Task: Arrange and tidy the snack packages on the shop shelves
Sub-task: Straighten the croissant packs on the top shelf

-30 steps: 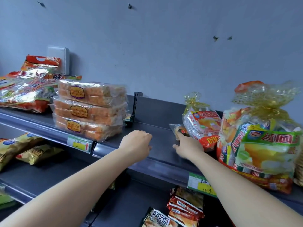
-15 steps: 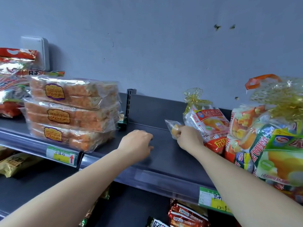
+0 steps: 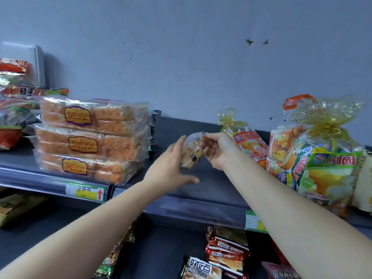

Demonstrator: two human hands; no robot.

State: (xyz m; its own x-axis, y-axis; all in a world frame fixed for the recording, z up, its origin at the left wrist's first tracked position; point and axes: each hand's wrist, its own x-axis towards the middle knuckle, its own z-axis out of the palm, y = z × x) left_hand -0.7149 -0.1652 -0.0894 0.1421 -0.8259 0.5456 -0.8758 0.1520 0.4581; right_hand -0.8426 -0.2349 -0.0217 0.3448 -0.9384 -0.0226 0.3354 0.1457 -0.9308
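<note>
In the head view, you have the small clear packet (image 3: 190,153) lifted above the bare middle of the upper shelf (image 3: 211,184), between the stack of orange cake packs (image 3: 90,139) and the small gold-tied bag (image 3: 249,143). Your right hand (image 3: 218,152) pinches its upper right side with curled fingers and thumb; your left hand (image 3: 171,168) has straight, slightly spread fingers laid along its left side. To do this step well, keep the pinch light so the film does not crush the contents; let the left palm take the weight from below before you release the right. Decide where the packet belongs before you set it down, and lay it flat with its printed face forward; watch your right forearm, which passes just beside the gold-tied bag and could tip it. The packet is blurred, so its label cannot be read, and your left fingers seem to touch it but may only be close. The large gift bag (image 3: 326,164) is cut off at the right edge; your arms cover much of the lower shelf packets (image 3: 227,250).
</note>
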